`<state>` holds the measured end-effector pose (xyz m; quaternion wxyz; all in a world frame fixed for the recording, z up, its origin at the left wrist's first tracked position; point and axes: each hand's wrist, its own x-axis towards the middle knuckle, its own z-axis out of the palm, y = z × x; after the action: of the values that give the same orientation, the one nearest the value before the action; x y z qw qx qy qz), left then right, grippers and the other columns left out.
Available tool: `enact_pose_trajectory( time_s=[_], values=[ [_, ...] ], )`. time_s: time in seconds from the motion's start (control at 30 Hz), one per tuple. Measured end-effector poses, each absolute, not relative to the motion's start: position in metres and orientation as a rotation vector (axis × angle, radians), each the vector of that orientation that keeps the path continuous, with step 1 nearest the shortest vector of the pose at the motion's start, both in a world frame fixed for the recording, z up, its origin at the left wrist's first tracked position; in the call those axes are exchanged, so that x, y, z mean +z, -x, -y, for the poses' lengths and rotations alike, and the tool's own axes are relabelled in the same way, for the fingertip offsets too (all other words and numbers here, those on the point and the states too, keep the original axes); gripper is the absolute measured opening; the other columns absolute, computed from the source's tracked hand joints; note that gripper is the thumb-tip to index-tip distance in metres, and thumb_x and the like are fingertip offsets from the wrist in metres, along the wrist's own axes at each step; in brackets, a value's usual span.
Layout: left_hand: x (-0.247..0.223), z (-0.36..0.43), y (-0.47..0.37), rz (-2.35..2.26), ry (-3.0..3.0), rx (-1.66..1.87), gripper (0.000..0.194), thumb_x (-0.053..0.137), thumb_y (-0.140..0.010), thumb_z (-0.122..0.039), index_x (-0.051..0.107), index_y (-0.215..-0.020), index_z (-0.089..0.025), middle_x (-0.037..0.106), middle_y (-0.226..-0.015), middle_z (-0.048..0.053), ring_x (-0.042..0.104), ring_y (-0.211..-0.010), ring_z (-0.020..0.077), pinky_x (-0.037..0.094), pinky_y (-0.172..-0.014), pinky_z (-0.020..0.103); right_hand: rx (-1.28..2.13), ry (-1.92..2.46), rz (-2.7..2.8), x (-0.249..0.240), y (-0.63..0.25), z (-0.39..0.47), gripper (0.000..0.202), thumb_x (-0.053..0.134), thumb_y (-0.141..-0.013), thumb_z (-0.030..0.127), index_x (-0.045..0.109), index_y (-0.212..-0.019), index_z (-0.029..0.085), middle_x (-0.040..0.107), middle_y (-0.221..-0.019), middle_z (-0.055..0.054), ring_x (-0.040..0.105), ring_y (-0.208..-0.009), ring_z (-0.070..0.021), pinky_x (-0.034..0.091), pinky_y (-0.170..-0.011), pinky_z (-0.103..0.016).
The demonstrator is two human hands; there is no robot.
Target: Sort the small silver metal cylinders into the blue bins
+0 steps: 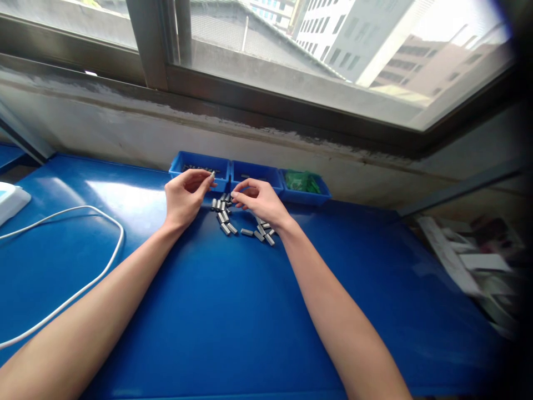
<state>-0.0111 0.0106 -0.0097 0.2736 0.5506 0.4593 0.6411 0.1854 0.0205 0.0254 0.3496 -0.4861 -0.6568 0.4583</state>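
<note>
My left hand [186, 195] is closed in a pinch, holding a small light metal piece [213, 175] upright between thumb and fingertips in front of the left blue bin [177, 165]. To its right, my right hand [263, 201] has its thumb and index finger brought together over the loose parts; whatever they hold is too small to make out. Below both hands lie several short grey metal pieces [247, 232], like small bars or spacers, loosely scattered on the blue table [233, 311]. Part of this scatter is hidden by my right hand.
Small dark parts fill the left bin. Beside it stand a middle blue bin [272, 190] and a right bin [308, 197] with green plastic [300, 180]. A white cable [120, 236] and a white device [12, 201] lie at left. Behind runs a windowed wall [125, 130].
</note>
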Motion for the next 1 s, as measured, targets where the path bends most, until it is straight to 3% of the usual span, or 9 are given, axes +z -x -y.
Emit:
enact_pose_trajectory(
  time_s=[0.17, 0.4, 0.57, 0.73, 1.0],
  values=[
    [-0.012, -0.017, 0.016, -1.256, -1.291, 1.852, 0.036, 0.081, -0.082, -0.047, 0.073, -0.095, -0.014, 0.08, -0.089, 0.009, 0.079, -0.082, 0.0213, 0.066, -0.081, 0.031, 0.914, 1.214, 2.184, 0.035, -0.193, -0.016, 0.012, 0.068, -0.081, 0.02, 0.075, -0.091, 0.02, 0.076, -0.083, -0.002, 0.069, -0.077, -0.016, 0.052, -0.073, -0.027],
    [-0.013, -0.017, 0.015, -1.238, -1.272, 1.852, 0.046, 0.082, -0.081, -0.047, 0.073, -0.11, -0.013, 0.08, -0.096, 0.009, 0.08, -0.088, 0.0237, 0.067, -0.084, 0.034, 0.72, 1.126, 2.442, 0.034, -0.187, -0.011, 0.018, 0.065, -0.079, 0.01, 0.079, -0.088, 0.017, 0.076, -0.086, -0.003, 0.066, -0.078, -0.0144, 0.047, -0.074, -0.024],
    [-0.013, -0.017, 0.014, -1.219, -1.335, 1.848, 0.035, 0.08, -0.084, -0.042, 0.075, -0.105, -0.015, 0.08, -0.09, 0.006, 0.079, -0.082, 0.0218, 0.067, -0.079, 0.032, 0.632, 1.149, 2.487, 0.031, -0.184, -0.012, 0.015, 0.066, -0.078, 0.007, 0.078, -0.082, 0.014, 0.074, -0.081, -0.004, 0.065, -0.073, -0.0133, 0.045, -0.072, -0.023],
    [-0.012, -0.012, 0.01, -1.216, -1.512, 1.792, 0.025, 0.076, -0.087, -0.037, 0.077, -0.101, -0.015, 0.079, -0.084, 0.005, 0.078, -0.071, 0.0194, 0.063, -0.066, 0.026, 0.662, 1.207, 2.426, 0.028, -0.186, -0.014, 0.02, 0.061, -0.076, 0.002, 0.075, -0.084, 0.016, 0.075, -0.081, -0.003, 0.068, -0.076, -0.0135, 0.047, -0.071, -0.022],
    [-0.01, -0.005, 0.007, -1.19, -1.724, 1.63, 0.024, 0.075, -0.086, -0.034, 0.078, -0.102, -0.016, 0.079, -0.083, 0.005, 0.076, -0.064, 0.0175, 0.061, -0.064, 0.024, 0.871, 1.194, 2.116, 0.023, -0.191, -0.019, 0.02, 0.067, -0.074, 0.01, 0.071, -0.091, 0.018, 0.074, -0.078, 0.0, 0.071, -0.072, -0.0147, 0.053, -0.068, -0.023]
  ],
)
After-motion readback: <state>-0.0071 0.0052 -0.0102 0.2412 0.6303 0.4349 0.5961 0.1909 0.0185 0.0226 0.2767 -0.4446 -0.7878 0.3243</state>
